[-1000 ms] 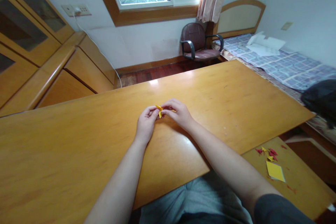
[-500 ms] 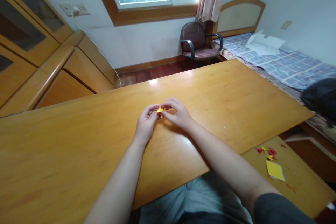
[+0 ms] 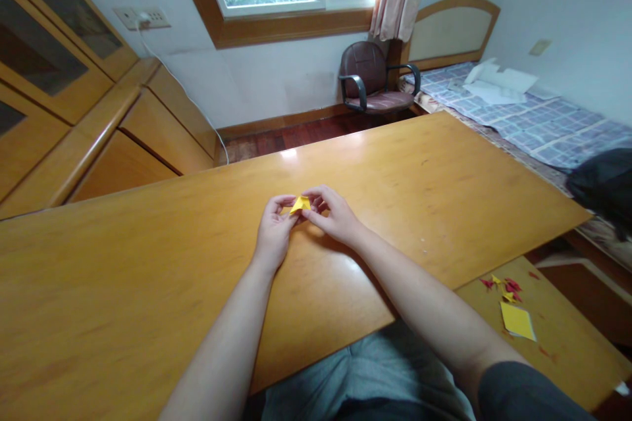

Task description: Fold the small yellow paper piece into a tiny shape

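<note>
A small piece of folded yellow paper [image 3: 301,204] is held between both hands, just above the wooden table [image 3: 162,256]. My left hand [image 3: 275,229] pinches its left side between thumb and fingers. From the right, my right hand [image 3: 336,214] grips the paper with thumb below and fingers curled behind. Parts of the paper are covered by the fingertips, so its full shape cannot be made out.
On a lower surface at the right lie a stack of yellow square paper [image 3: 518,321] and several small red and yellow folded paper pieces [image 3: 508,288]. Beyond the table stand a chair [image 3: 370,75] and a bed [image 3: 543,112]; a wooden cabinet [image 3: 148,125] is at left.
The yellow paper has turned in my fingers and now shows a wider, flatter face. My fingers have shifted slightly around it; the arms have stayed nearly in place.
</note>
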`<state>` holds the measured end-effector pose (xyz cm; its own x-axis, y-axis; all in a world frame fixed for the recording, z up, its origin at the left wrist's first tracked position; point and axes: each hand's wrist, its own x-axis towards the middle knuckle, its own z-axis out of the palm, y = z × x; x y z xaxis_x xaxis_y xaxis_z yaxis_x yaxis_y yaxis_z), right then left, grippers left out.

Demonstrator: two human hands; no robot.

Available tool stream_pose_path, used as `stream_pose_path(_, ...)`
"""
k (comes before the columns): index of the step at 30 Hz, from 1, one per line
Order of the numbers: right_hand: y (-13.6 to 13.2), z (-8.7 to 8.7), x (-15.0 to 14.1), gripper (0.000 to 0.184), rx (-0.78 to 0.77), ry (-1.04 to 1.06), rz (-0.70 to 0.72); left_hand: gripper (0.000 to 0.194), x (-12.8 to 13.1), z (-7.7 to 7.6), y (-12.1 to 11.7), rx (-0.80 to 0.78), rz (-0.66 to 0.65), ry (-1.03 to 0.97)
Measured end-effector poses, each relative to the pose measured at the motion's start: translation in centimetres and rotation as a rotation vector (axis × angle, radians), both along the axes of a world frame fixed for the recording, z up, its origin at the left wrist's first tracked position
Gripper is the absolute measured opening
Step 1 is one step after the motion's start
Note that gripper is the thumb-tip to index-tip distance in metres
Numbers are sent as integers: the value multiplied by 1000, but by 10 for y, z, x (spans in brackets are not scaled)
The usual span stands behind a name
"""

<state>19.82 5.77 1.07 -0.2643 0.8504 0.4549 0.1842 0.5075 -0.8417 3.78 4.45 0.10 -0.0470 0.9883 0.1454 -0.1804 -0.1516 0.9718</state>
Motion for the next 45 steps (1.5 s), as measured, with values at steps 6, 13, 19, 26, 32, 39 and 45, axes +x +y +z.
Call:
stream_pose_path(6, 1, 0, 0, 28, -39, 7, -5, 31, -2, -3, 3, -54, -17, 20)
stream_pose_path(13, 4, -2, 1, 23, -27, -5, -99, 27, -1, 8, -6, 57, 97, 155)
stream_pose_path(19, 5, -5, 1, 24, -13, -23, -119, 30, 0, 13, -14, 360, 104, 439)
stream_pose_path(26, 1, -4, 0, 26, -7, 10, -15, 18, -2, 13, -15, 402, 160, 594)
stream_pose_path(32, -1, -3, -1, 24, 3, -20, -1, 13, -3, 13, -13, 381, 210, 586)
stream_pose_path(39, -4, 2, 0, 19, 72, -69, -5, 13, -3, 14, -14, 397, 231, 571)
stream_pose_path(45, -6, 5, 0, 17, 116, -124, -11, 13, -2, 13, -14, 393, 220, 498)
